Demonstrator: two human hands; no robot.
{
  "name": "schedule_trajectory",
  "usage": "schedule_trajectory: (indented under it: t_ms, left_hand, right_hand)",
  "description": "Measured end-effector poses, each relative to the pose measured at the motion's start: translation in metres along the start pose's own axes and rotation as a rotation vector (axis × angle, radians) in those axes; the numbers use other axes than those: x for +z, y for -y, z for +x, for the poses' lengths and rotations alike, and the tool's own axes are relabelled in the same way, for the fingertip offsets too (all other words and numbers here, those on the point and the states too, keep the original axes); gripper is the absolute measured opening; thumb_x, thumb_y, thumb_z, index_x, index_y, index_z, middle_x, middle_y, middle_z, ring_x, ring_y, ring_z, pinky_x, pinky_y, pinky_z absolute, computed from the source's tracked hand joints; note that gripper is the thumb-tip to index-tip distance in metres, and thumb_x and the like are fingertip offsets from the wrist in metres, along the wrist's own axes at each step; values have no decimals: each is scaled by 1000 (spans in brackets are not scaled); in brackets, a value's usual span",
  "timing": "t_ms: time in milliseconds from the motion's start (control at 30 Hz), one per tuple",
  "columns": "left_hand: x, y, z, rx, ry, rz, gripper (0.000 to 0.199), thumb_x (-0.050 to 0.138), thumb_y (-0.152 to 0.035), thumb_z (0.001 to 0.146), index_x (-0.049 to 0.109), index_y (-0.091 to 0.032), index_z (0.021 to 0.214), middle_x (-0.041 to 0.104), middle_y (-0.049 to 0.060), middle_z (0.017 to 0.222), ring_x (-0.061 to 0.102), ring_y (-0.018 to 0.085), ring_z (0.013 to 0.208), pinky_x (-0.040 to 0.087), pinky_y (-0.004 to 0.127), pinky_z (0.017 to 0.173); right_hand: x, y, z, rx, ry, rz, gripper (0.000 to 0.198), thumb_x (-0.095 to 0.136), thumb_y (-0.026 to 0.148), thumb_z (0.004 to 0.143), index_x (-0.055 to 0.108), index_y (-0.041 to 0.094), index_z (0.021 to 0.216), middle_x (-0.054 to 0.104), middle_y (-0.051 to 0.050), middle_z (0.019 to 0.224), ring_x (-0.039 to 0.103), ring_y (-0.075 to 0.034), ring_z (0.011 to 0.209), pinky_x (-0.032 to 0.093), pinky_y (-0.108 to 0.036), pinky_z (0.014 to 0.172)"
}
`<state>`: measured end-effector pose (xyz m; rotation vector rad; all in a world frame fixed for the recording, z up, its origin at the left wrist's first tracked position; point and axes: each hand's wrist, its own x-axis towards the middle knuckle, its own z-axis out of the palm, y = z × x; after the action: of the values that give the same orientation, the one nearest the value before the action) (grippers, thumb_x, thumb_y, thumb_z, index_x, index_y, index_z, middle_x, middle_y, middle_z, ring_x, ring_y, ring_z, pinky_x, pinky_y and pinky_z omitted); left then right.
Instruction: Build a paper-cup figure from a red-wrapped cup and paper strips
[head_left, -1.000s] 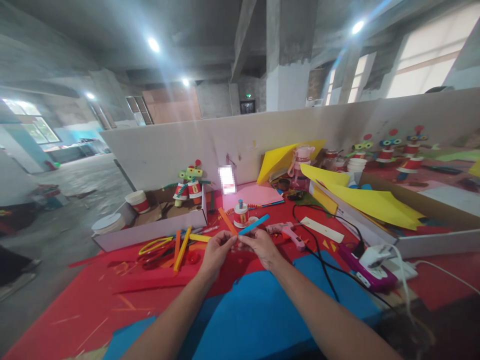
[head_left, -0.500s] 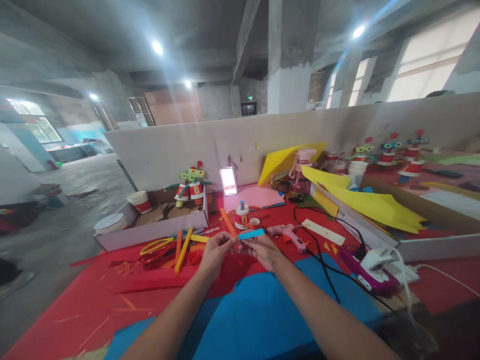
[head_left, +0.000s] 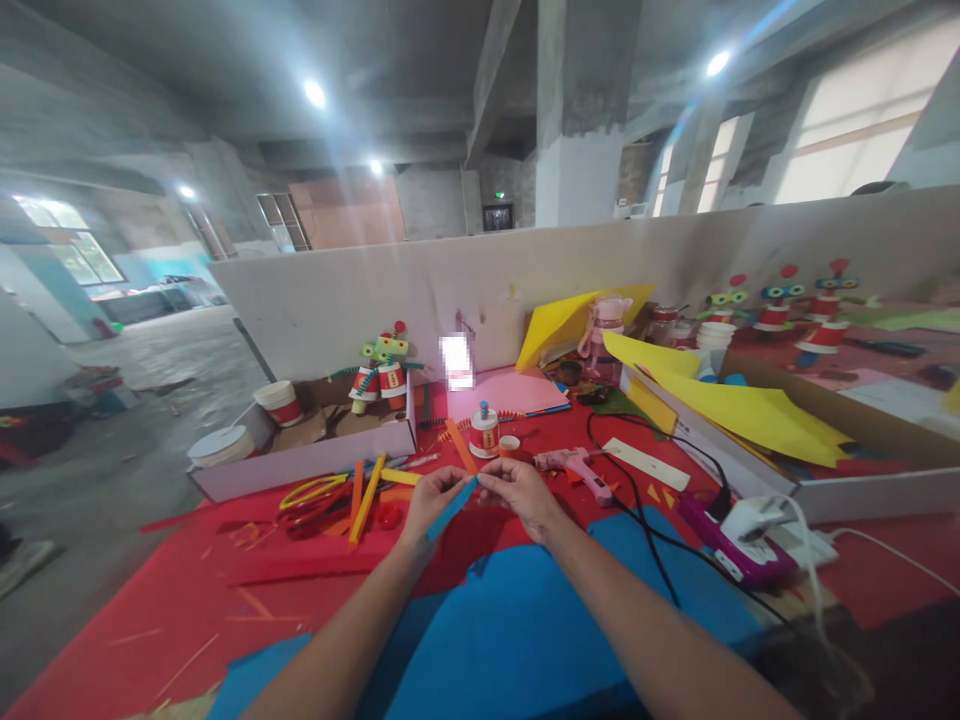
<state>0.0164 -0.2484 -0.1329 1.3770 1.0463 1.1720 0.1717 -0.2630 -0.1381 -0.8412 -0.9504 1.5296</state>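
Note:
A blue paper strip [head_left: 451,509] and an orange paper strip [head_left: 460,447] meet at the fingertips of both hands. My left hand [head_left: 429,505] is closed in a pinch at the junction, and the blue strip slants down across it toward the wrist. On the other side my right hand [head_left: 529,497] pinches the same spot, its thumb and forefinger near the orange strip's lower end. Just beyond the fingers stands a red-and-white paper cup [head_left: 484,438] with a folded blue piece on top and spring-like paper arms. A small orange-and-white ring [head_left: 509,446] is beside it.
A pink glue gun [head_left: 576,468] lies right of my hands, near black cables and a purple power strip [head_left: 739,540]. Scissors [head_left: 315,495] and yellow strips [head_left: 367,502] lie left. Boxes stand on both sides; blue sheets [head_left: 517,620] lie in front.
The blue strip has swung from pointing right, over my right hand, to slanting down-left across my left hand. My right fingers have closed in toward the junction.

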Motion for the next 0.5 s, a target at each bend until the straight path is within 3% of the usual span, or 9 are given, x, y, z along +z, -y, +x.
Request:
schedule_trajectory:
  t_ms: [267,500]
  left_hand:
    - [11,-11,-10,74,60,-10,24,76,-36,66,66,-16,77,65,1,67,56,13,60,46,24,59]
    - [8,-8,-8,82,-43,85,20,70,-34,70,60,-17,68,59,-2,55,52,12,53,41,22,54]
  right_hand:
    - [3,1,3,-15,-60,129,49,86,51,44,62,16,68,65,1,58,61,-12,54,55,-30,65]
    - [3,-4,6,-175,-1,-138,41,80,53,55,66,18,72,66,2,65,61,-13,56,53,-29,63]
